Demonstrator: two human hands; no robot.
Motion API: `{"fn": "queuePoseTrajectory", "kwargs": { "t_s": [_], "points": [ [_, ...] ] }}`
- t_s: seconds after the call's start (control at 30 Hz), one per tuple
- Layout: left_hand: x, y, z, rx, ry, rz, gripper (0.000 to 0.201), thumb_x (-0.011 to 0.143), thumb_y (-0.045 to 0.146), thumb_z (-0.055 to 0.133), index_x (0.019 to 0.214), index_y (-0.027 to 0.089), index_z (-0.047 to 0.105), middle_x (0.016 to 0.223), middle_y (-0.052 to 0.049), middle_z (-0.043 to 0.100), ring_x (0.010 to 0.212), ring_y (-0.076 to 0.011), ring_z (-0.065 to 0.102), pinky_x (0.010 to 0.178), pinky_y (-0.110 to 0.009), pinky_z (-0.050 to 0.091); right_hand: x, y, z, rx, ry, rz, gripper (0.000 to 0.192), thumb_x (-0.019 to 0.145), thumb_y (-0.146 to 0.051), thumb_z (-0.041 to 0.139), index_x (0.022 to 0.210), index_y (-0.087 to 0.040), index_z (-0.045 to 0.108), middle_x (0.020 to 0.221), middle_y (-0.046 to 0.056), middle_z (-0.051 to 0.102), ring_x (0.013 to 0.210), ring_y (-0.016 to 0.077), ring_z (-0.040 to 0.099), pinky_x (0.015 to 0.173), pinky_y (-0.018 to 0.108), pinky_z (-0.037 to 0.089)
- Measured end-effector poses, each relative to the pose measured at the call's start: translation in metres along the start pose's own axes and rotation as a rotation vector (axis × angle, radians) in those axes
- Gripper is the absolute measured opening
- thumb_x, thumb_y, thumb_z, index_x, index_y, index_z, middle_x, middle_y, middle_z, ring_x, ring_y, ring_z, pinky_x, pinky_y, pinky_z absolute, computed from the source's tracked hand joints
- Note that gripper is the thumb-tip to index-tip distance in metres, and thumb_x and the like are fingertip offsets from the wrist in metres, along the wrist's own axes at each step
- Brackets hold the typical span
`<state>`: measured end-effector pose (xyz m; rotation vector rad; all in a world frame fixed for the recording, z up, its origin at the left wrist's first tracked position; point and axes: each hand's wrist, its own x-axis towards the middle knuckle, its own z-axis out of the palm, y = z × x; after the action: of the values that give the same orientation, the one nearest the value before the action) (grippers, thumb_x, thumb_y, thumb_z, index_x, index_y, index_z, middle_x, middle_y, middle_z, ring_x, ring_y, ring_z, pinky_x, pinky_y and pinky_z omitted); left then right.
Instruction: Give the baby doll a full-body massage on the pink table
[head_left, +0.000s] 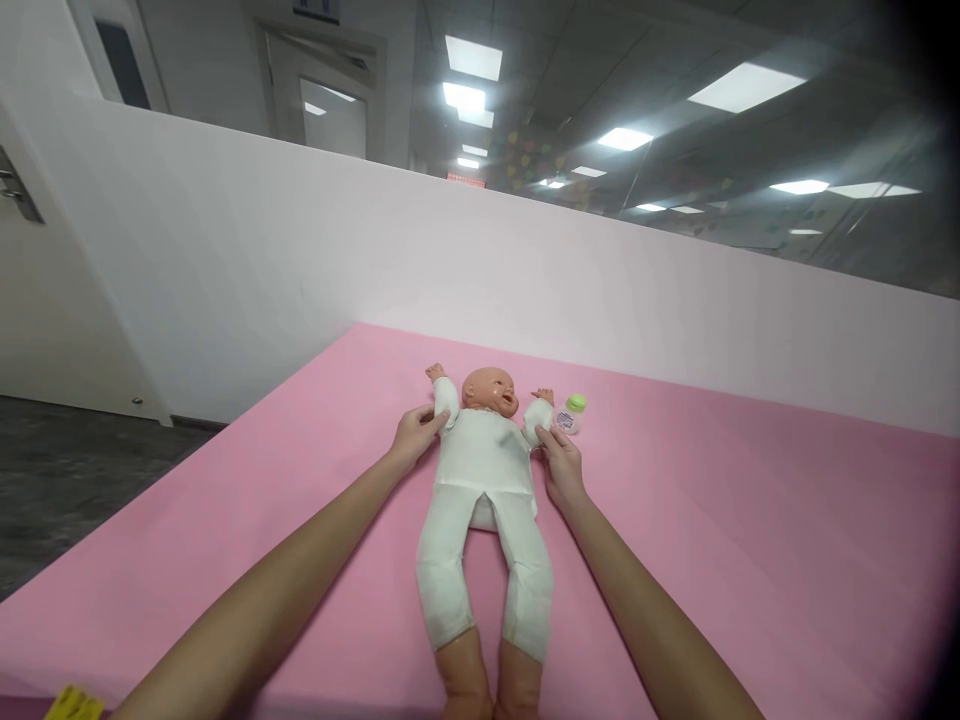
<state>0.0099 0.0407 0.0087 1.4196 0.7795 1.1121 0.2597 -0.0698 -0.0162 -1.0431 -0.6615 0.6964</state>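
Head view: a bottle sits beside the doll.

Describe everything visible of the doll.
The doll lies on its back on the pink surface, bald head at the far end, face turned toward the picture's right, mouth open. Head, hands and lower legs look like smooth plastic; torso, upper arms and thighs look like white padded cloth. Both arms are raised beside the head, legs slightly apart. The person's left hand and right hand each grip one arm. The frame's bottom edge cuts off its feet.
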Motion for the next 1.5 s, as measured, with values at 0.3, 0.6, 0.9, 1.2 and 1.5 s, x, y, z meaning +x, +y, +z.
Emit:
{"fn": "queuePoseTrajectory", "kwargs": {
  "t_s": [0.3,0.6,0.9,1.2,1.5],
  "points": [
    [0.0016,-0.0029,0.0016,-0.056,-0.052,0.072,0.039,0.072,0.039,0.08,0.106,0.02,0.079,0.117,-0.011,0.075,0.107,-0.0279,0.066,0.087,-0.035,0.05,-0.0035,-0.0057,0.0056,0.056,-0.034,0.027,0.021,0.062,-0.03,0.084,0.079,-0.022,0.073,0.077,-0.002,0.07,0.068,0.0137,0.059,0.063,0.027,0.047],
    [0.0033,-0.0049,-0.001,-0.12,0.051,-0.006,0.052,0.069,0.045,0.085,0.111,0.023,0.063,0.101,-0.006,0.076,0.089,-0.0221,0.07,0.074,-0.032,0.052,-0.0022,-0.0045,0.0059,0.05,-0.031,0.021,0.026,0.068,-0.036,0.084,0.089,-0.023,0.074,0.077,-0.002,0.068,0.062,0.0115,0.052,0.056,0.025,0.042],
    [0.0033,-0.003,-0.0004,-0.098,0.082,-0.013,0.049,0.068,0.053,0.085,0.096,0.021,0.062,0.08,-0.003,0.073,0.072,-0.0182,0.065,0.064,-0.029,0.047,0.0019,-0.001,0.0049,0.029,-0.003,0.002,0.03,0.069,-0.041,0.086,0.086,-0.023,0.07,0.07,-0.004,0.061,0.058,0.0106,0.048,0.05,0.024,0.041],
    [0.0018,-0.0015,-0.0014,-0.073,0.053,-0.036,0.051,0.07,0.054,0.084,0.103,0.017,0.07,0.093,-0.009,0.076,0.078,-0.0199,0.067,0.069,-0.031,0.049,0.0051,0.0029,-0.0002,0.006,-0.007,0.041,0.036,0.071,-0.048,0.087,0.068,-0.021,0.065,0.062,-0.004,0.057,0.057,0.0116,0.047,0.051,0.026,0.04],
    [-0.0004,0.0028,-0.0008,-0.044,0.03,-0.01,0.05,0.07,0.052,0.082,0.103,0.015,0.076,0.097,-0.011,0.077,0.08,-0.0205,0.065,0.068,-0.03,0.045,-0.0017,-0.0045,0.0032,0.026,-0.046,0.048,0.027,0.069,-0.039,0.088,0.078,-0.021,0.071,0.072,-0.003,0.064,0.059,0.0105,0.048,0.054,0.026,0.04]
  ]
}}
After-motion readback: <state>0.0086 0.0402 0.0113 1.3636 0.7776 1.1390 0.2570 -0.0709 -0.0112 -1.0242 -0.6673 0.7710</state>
